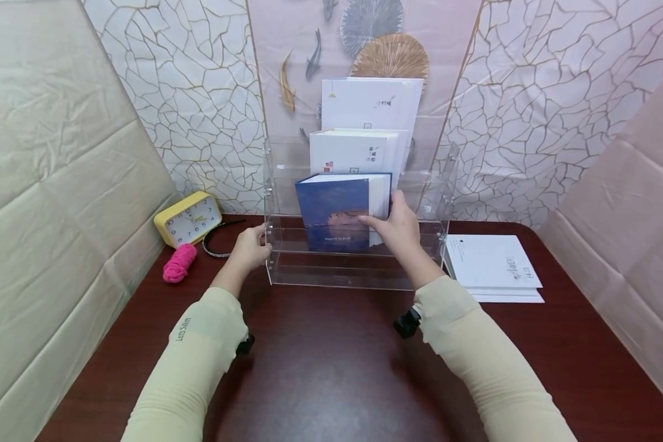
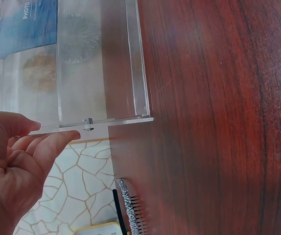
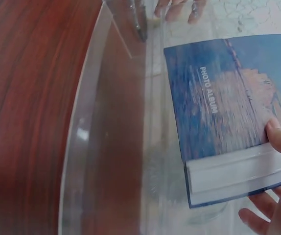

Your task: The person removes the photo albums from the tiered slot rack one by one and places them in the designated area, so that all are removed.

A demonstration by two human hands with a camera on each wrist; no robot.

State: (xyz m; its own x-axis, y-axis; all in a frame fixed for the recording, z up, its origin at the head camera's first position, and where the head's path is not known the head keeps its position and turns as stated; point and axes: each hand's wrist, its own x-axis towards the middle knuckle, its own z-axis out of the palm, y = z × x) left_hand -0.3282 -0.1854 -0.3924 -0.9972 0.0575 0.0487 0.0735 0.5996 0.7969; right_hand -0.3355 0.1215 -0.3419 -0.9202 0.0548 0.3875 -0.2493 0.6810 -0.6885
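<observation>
Blue photo album (image 1: 334,209) clamped in right hand (image 1: 399,230), thumb on cover; left hand (image 1: 250,248) grips clear rack (image 1: 342,285) side.

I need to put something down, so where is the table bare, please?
Widest: the table between both sleeves, in front of the clear rack. Smaller: right of the right sleeve, in front of the white books. Crowded: back left, with yellow clock and pink yarn; back centre, with rack and blue album.

Red-brown table (image 1: 326,344) bearing clear rack (image 1: 348,272), yellow clock (image 1: 189,220), pink yarn (image 1: 179,263), headband (image 1: 205,244), white books (image 1: 488,261)
</observation>
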